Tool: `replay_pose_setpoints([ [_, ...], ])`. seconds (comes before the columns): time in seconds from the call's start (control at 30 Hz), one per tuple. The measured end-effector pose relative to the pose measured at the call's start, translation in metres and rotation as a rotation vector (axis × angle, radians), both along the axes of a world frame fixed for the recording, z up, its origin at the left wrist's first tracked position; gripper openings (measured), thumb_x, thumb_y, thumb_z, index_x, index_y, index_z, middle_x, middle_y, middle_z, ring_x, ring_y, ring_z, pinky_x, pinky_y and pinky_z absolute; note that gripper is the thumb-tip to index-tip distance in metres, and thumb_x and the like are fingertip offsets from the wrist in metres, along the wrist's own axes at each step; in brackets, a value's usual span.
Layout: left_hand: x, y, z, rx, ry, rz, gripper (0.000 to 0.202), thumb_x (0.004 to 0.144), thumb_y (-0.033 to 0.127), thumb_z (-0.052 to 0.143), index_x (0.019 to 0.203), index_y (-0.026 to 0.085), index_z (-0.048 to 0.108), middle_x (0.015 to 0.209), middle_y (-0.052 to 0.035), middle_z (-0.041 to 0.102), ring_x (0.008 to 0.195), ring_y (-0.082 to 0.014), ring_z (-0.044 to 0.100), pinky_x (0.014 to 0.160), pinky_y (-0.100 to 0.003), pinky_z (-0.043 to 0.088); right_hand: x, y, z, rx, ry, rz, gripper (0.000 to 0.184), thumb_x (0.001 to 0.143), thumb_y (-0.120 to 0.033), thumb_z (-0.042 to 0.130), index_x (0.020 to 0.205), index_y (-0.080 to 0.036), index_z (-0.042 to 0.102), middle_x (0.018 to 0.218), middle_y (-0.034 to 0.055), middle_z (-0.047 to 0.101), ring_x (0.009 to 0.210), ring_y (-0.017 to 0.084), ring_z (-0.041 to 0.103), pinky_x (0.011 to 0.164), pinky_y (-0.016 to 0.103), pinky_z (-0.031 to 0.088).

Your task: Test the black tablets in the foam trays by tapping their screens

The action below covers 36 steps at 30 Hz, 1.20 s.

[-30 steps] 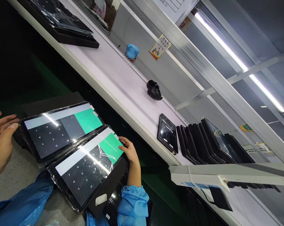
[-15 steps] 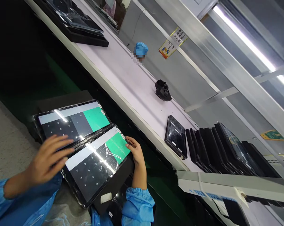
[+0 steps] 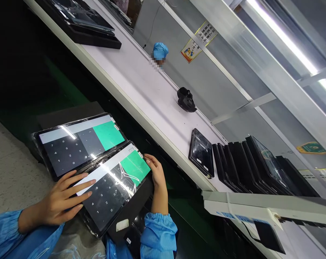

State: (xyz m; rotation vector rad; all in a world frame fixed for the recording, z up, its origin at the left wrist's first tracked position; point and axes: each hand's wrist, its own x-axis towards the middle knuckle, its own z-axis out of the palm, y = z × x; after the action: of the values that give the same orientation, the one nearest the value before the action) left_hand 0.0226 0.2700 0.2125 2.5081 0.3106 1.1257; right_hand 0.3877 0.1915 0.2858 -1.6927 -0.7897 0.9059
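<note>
Two tablets in clear film lie side by side at the lower left, both lit with a calculator keypad and a green panel. My right hand point(image 3: 156, 172) grips the right edge of the nearer tablet point(image 3: 105, 203), thumb on top near its small white labels. Over that tablet's left end my left hand point(image 3: 64, 201) is spread open, its fingertips at the screen's keypad side; whether they touch cannot be told. Beyond it, the farther tablet point(image 3: 68, 149) has neither hand on it. Part of a dark box point(image 3: 133, 212) shows beneath the nearer tablet.
Across the white bench point(image 3: 141, 90) stand a dark tablet point(image 3: 202, 153), a row of several upright tablets point(image 3: 241, 167) and a black object point(image 3: 186, 99). Stacked tablets point(image 3: 81, 18) lie in a black tray at upper left. A person's blue cap point(image 3: 160, 51) shows behind the bench.
My left hand has moved from between the two tablets down onto the nearer one's left end. More digits now show on the nearer tablet's display. My right hand has stayed in place.
</note>
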Motion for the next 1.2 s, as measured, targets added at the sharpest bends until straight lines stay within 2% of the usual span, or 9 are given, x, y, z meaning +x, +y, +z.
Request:
replay_pose_setpoints([
  [0.13,-0.006,0.002,-0.006,-0.063,-0.083,0.045,0.067,0.083,0.017,0.055,0.147,0.032,0.045,0.157,-0.0008,0.040,0.144,-0.0282,0.038,0.123,-0.050,0.028,0.002,-0.002,-0.003,0.013,0.005,0.037,0.034,0.074,-0.032,0.071,0.108,-0.027,0.075,0.117,0.0046,0.073,0.116,0.027,0.064,0.106,0.044,0.045],
  [0.23,-0.008,0.006,-0.005,-0.115,-0.145,0.084,0.073,0.084,0.020,0.054,0.153,0.032,0.035,0.158,-0.0005,0.037,0.145,-0.0289,0.036,0.122,-0.053,0.030,0.001,-0.002,-0.005,0.014,-0.023,0.080,0.038,0.069,-0.027,0.071,0.107,-0.027,0.075,0.116,0.0041,0.073,0.115,0.027,0.064,0.106,0.043,0.045],
  [0.5,-0.002,0.008,0.004,-0.131,-0.156,0.123,0.076,0.080,0.015,0.059,0.146,0.046,0.040,0.155,0.0056,0.042,0.139,-0.0295,0.044,0.118,-0.058,0.037,-0.011,0.008,-0.004,-0.098,-0.260,0.022,0.033,0.074,-0.042,0.074,0.100,-0.023,0.074,0.101,0.0067,0.074,0.100,0.029,0.067,0.095,0.044,0.049],
  [0.63,-0.008,0.021,0.000,-0.145,-0.146,0.161,0.075,0.078,0.020,0.062,0.144,0.050,0.041,0.153,0.0063,0.044,0.138,-0.0304,0.045,0.117,-0.060,0.037,-0.005,0.001,-0.001,-0.057,-0.120,0.059,0.037,0.068,-0.035,0.076,0.103,-0.025,0.075,0.110,0.0051,0.075,0.110,0.030,0.065,0.101,0.044,0.047],
  [0.8,-0.024,0.050,-0.014,-0.109,-0.158,0.211,0.068,0.076,0.029,0.067,0.138,0.046,0.046,0.145,0.0026,0.053,0.136,-0.0320,0.048,0.116,-0.059,0.039,-0.001,-0.001,-0.001,-0.048,-0.021,0.033,0.036,0.064,-0.034,0.078,0.100,-0.025,0.076,0.107,0.0047,0.075,0.108,0.029,0.066,0.100,0.043,0.048],
  [0.9,-0.026,0.057,-0.010,-0.170,-0.186,0.263,0.062,0.077,0.031,0.067,0.134,0.044,0.047,0.139,0.0023,0.056,0.136,-0.0316,0.047,0.117,-0.060,0.037,-0.005,0.007,-0.003,-0.079,-0.093,0.001,0.031,0.067,-0.038,0.079,0.094,-0.023,0.075,0.099,0.0055,0.074,0.099,0.027,0.068,0.095,0.042,0.050],
  [1.0,-0.024,0.057,-0.003,-0.220,-0.210,0.327,0.054,0.078,0.034,0.066,0.130,0.039,0.050,0.135,-0.0002,0.058,0.138,-0.0330,0.044,0.118,-0.061,0.035,-0.007,0.010,-0.004,-0.080,-0.139,-0.009,0.035,0.067,-0.041,0.081,0.095,-0.022,0.074,0.098,0.0066,0.074,0.097,0.027,0.069,0.094,0.041,0.051],
  [1.1,-0.021,0.059,0.001,-0.248,-0.213,0.389,0.046,0.079,0.039,0.065,0.124,0.036,0.054,0.132,-0.0017,0.059,0.138,-0.0337,0.044,0.119,-0.061,0.033,-0.003,0.011,-0.001,-0.022,-0.165,-0.132,0.041,0.074,-0.052,0.074,0.101,-0.021,0.073,0.100,0.0091,0.075,0.097,0.027,0.069,0.094,0.043,0.052],
  [1.2,-0.016,0.064,0.004,-0.277,-0.189,0.454,0.043,0.083,0.040,0.061,0.125,0.034,0.054,0.134,-0.0030,0.057,0.141,-0.0333,0.041,0.122,-0.061,0.028,0.002,0.024,0.008,0.052,-0.375,-0.321,0.042,0.080,-0.058,0.066,0.095,-0.019,0.072,0.096,0.0103,0.075,0.095,0.028,0.069,0.095,0.045,0.051],
])
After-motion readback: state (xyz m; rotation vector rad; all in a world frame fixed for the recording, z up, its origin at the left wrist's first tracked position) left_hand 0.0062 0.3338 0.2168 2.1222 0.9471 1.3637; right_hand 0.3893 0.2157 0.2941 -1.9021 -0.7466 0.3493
